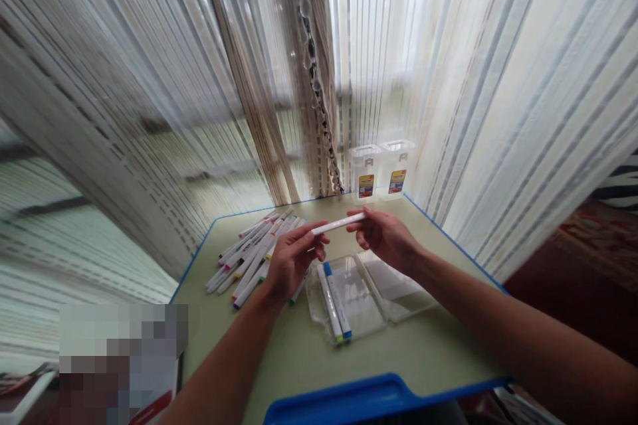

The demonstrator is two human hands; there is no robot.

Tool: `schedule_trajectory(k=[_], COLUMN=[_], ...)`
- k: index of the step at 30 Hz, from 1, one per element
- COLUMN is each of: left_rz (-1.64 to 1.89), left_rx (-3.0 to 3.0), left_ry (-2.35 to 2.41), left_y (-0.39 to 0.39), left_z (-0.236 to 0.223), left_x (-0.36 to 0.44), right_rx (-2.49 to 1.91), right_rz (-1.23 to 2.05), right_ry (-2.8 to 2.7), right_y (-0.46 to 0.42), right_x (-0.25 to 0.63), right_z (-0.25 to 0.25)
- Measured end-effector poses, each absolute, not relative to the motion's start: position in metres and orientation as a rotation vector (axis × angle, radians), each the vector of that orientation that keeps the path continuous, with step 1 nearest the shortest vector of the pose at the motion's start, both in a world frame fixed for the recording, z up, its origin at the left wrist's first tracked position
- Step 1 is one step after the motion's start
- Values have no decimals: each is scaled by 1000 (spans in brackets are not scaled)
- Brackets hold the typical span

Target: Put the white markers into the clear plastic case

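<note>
A white marker [339, 223] is held up between my two hands, above the table. My left hand [295, 254] pinches its left end, and my right hand [383, 234] grips its right end with the fingertips. Below them lies an open clear plastic case [361, 292]. Two markers rest side by side in its left half: a white one with a green tip [329, 305] and one with blue ends [339, 302]. To the left, partly behind my left hand, spreads a loose pile of white markers [254, 252] with variously coloured ends.
Two upright clear cases [366, 176] with colourful labels stand at the table's back edge. The pale green table [294, 372] has a blue rim and a blue tray [343, 402] at the front. String curtains [174, 80] hang around the table's back and sides.
</note>
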State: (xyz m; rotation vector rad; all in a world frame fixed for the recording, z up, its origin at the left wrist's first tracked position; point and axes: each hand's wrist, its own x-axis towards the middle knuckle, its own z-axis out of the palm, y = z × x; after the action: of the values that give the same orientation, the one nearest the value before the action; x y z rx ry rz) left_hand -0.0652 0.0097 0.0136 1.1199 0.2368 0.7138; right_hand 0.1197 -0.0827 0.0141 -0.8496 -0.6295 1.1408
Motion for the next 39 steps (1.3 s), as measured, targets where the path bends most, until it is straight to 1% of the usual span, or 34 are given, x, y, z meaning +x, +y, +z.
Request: schedule_trajectory(k=[11, 24, 33, 36, 39], left_rz=[843, 901, 769, 752, 776], left_rx=[1316, 1553, 1644, 1662, 1642], left_ry=[442, 575, 528, 528, 515], left_y=[9, 12, 9, 8, 9], left_z=[11, 8, 3, 3, 4], left_x=[-61, -59, -59, -58, -58], right_rx=[-952, -1144, -1326, -1365, -1351], right_rz=[940, 891, 825, 788, 816], right_ry=[-739, -984, -1178, -1184, -1139], right_y=[-85, -89, -91, -91, -91], right_x=[115, 108, 106, 106, 106], right_z=[14, 14, 15, 16, 18])
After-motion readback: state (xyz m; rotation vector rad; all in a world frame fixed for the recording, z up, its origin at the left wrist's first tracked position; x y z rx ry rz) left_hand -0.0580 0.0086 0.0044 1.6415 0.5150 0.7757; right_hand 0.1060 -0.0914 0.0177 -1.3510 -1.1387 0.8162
